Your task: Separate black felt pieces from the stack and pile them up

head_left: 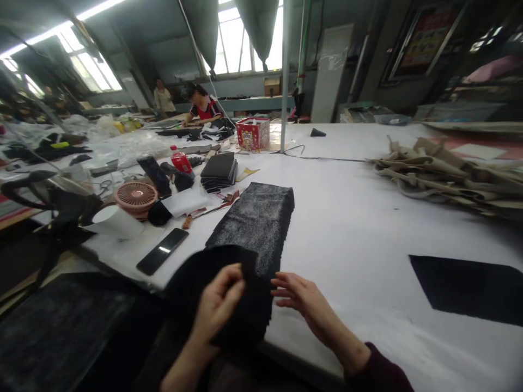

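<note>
My left hand (pixel 220 299) is closed, thumb against fingers, on the edge of a black fabric piece (pixel 204 267), which curves up and hangs at the table's near edge. Its lower part lies in dark shadow, so its outline is hard to tell. To the right, my right hand (pixel 304 302) has its fingers stretched out beside the fabric, with nothing seen in them. In front of both hands a stack of long black fabric pieces (pixel 257 218) lies on the white table (pixel 339 218), its top speckled grey and its right edge uneven.
A phone (pixel 162 250), a pink fan (pixel 135 197), a red-labelled bottle (pixel 180 160) and a dark stack of squares (pixel 218 170) stand left. At right lie a flat black piece (pixel 469 288) and tan scraps (pixel 445 174). Another person (pixel 204 109) works farther back.
</note>
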A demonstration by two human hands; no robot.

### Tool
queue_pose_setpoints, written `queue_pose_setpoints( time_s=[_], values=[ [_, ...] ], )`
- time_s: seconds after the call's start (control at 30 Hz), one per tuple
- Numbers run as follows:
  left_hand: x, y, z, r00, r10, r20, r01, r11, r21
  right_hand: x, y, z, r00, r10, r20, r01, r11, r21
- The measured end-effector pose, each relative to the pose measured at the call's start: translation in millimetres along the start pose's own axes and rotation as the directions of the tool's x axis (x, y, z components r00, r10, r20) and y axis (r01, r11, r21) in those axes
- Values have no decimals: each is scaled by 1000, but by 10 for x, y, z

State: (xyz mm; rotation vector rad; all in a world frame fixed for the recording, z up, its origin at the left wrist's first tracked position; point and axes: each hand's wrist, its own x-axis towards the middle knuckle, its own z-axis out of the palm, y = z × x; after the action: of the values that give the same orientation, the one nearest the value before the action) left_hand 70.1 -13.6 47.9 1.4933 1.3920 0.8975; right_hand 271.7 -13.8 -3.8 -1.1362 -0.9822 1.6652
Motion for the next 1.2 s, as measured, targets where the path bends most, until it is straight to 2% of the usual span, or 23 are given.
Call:
queue_pose_setpoints(
  time_s=[0.07, 0.13, 0.17, 0.2, 0.27, 0.33, 0.43, 0.53, 0.67, 0.77, 0.9, 0.97, 1.07, 1.2],
  values=[
    [-77, 81, 575, 970, 188, 153, -183, 982, -45, -170, -183, -387, 993, 119, -20, -114, 979, 171],
    [-185, 140, 1139, 880, 348, 324, -342, 937, -79, -368, -295, -779, 987, 153, -43, -144, 976, 165],
    [-231, 158, 1363, 822, 401, 404, -408, 910, -72, -465, -320, -959, 988, 147, -58, -139, 983, 117],
    [-255, 168, 1533, 770, 437, 465, -470, 881, -51, -553, -328, -1120, 989, 131, -73, -127, 990, 57],
    [-210, 169, 1707, 680, 474, 559, -594, 804, 39, -681, -302, -1381, 987, 120, -109, -127, 990, -62],
    [-35, 153, 1725, 635, 472, 611, -692, 700, 178, -721, -251, -1557, 972, 160, -174, -192, 964, -185],
    [327, 126, 1671, 616, 433, 659, -769, 512, 383, -615, -192, -1679, 935, 145, -323, -283, 856, -433],
    [562, 96, 1670, 603, 362, 711, -793, 371, 484, -406, -161, -1660, 908, -10, -419, -266, 759, -595],
    [605, 45, 1710, 571, 326, 754, -820, 273, 503, -210, -56, -1479, 846, -229, -481, -239, 644, -727],
    [608, 26, 1716, 566, 336, 753, -823, 272, 498, -182, 82, -1313, 791, -360, -495, -244, 556, -794],
    [692, 5, 1735, 592, 388, 707, -806, 315, 502, -189, 271, -1203, 748, -471, -468, -236, 470, -851],
    [740, -31, 1759, 611, 399, 684, -791, 337, 510, -179, 360, -1207, 715, -575, -397, -193, 383, -903],
    [782, -111, 1791, 637, 413, 651, -770, 391, 505, -158, 471, -1246, 639, -738, -218, -100, 201, -974],
    [789, -214, 1808, 651, 466, 599, -756, 463, 462, -161, 525, -1270, 587, -807, -65, -46, 46, -998]
  ],
)
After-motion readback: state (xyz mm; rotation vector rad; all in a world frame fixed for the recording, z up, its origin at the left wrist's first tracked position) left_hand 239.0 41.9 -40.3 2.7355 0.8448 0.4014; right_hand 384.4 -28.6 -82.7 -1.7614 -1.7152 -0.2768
